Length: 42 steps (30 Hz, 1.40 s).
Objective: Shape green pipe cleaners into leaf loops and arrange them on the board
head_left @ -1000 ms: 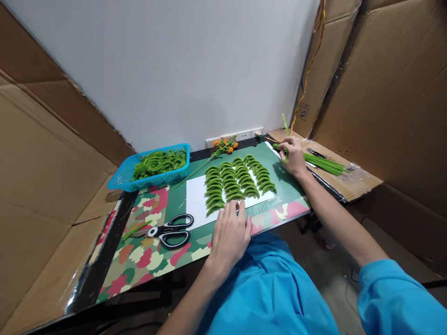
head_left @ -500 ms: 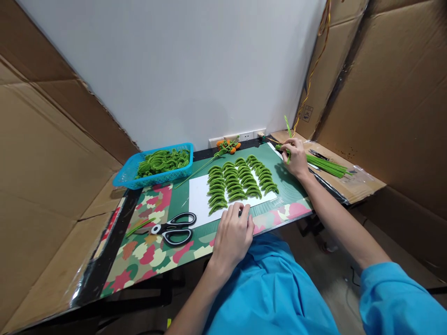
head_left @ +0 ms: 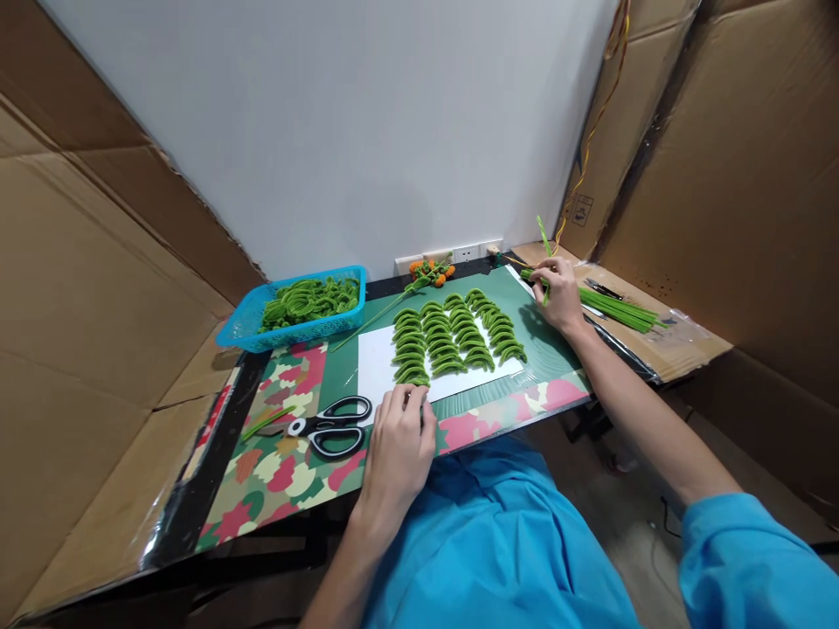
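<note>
Green strip [head_left: 544,236] pinched in right hand [head_left: 559,295] fingers; left hand [head_left: 401,437], hold unclear, shifted toward scissors [head_left: 315,425].

No legible text. One small boxed mark [head_left: 582,210] printed on the right-hand cardboard [head_left: 606,175]; content unreadable.

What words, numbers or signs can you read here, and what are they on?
None that I can read.
Small framed print on the right-hand cardboard wall: too small and blurred to make out.
I see no other word, number or brand clear enough to quote.
</note>
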### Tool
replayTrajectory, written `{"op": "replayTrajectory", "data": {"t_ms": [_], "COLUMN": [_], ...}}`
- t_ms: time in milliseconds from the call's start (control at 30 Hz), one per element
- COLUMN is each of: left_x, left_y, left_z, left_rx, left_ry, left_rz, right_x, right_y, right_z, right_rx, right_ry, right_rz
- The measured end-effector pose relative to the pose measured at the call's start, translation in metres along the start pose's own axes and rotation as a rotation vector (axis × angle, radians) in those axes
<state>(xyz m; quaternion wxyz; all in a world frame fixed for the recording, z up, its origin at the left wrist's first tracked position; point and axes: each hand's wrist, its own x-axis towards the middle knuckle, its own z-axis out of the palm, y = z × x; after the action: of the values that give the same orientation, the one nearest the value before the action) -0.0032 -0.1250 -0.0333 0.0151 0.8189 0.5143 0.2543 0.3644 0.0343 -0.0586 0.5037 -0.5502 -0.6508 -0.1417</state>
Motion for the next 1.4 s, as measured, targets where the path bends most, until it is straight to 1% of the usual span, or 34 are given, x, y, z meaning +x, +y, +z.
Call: {"op": "replayTrajectory", "data": {"t_ms": [167, 333, 567, 700, 767, 867, 967, 1033, 1267, 1400], "left_x": [0.006, 0.01, 0.015, 0.014, 0.012, 0.01, 0.011, 0.014, 0.024, 0.025], "left_y": [-0.002, -0.005, -0.008, -0.01, -0.011, -0.012, -0.011, -0.01, -0.014, -0.018], "left_z": [0.003, 0.004, 0.006, 0.002, -0.002, -0.005, -0.004, -0.002, 0.0, -0.002], "left_rx": [0.015, -0.008, -0.168, -0.205, -0.172, -0.052, 0.08, 0.131, 0.139, 0.151], "left_ry": [0.002, -0.016, -0.061, -0.027, 0.003, 0.048, 0.093, 0.105, 0.022, 0.016], "left_rz": [0.021, 0.001, 0.008, 0.003, -0.012, -0.047, -0.098, -0.119, -0.122, -0.094], "right_x": [0.0, 0.0, -0.001, -0.001, -0.001, -0.001, -0.001, -0.001, -0.001, 0.0], "right_y": [-0.001, -0.002, -0.001, -0.001, -0.001, 0.0, 0.0, 0.0, 0.001, 0.0], "right_z": [-0.001, -0.001, -0.003, -0.002, -0.002, -0.002, -0.002, -0.001, -0.002, -0.003], "right_rx": [0.003, -0.01, 0.007, 0.005, 0.003, -0.003, -0.006, -0.012, -0.032, -0.023], "right_ry": [-0.009, -0.001, -0.025, -0.022, -0.021, -0.014, -0.001, 0.004, 0.007, -0.004], "right_rz": [0.018, 0.0, 0.008, 0.01, 0.004, -0.007, -0.02, -0.026, -0.026, 0.006]}}
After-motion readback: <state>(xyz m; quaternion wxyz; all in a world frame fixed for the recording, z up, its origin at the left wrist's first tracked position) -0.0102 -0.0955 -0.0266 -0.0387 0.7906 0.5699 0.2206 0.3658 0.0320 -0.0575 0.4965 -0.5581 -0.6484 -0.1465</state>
